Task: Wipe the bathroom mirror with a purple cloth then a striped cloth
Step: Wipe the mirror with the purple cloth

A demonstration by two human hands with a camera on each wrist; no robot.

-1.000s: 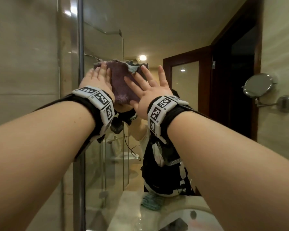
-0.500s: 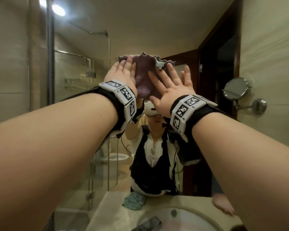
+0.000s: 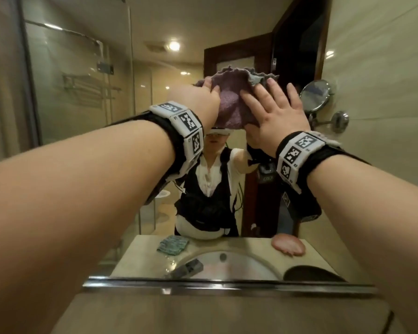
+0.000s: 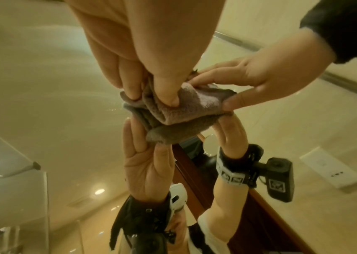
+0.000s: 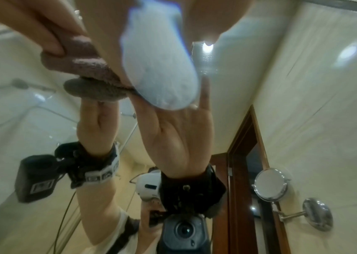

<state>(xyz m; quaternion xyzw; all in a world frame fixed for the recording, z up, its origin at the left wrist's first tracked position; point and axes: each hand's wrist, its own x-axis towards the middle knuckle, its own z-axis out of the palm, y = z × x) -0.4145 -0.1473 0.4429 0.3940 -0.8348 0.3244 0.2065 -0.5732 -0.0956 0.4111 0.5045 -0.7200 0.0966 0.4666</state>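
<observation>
Up against the bathroom mirror (image 3: 179, 56) is a bunched purple cloth (image 3: 229, 104), held there by both hands. My left hand (image 3: 203, 97) presses its left side with straight fingers; the cloth (image 4: 173, 110) folds up between thumb and fingers. My right hand (image 3: 275, 112) lies flat with fingers spread, forefinger and thumb on the cloth's right side. A pale grey-blue corner (image 5: 157, 65) of the cloth lies over a right finger. The striped cloth (image 3: 173, 245), teal, shows only as a reflection, lying on the counter left of the basin.
The mirror's metal lower edge (image 3: 227, 284) runs above a stone ledge. Reflected below are a white basin (image 3: 227, 266) and a pink object (image 3: 287, 245). A round swing-arm mirror (image 3: 315, 95) juts from the right wall. Shower glass (image 3: 77, 92) is at the left.
Both hands have slid the purple cloth to the right across the mirror, away from the shower glass. The head view has dropped, so the mirror's lower edge now shows.
</observation>
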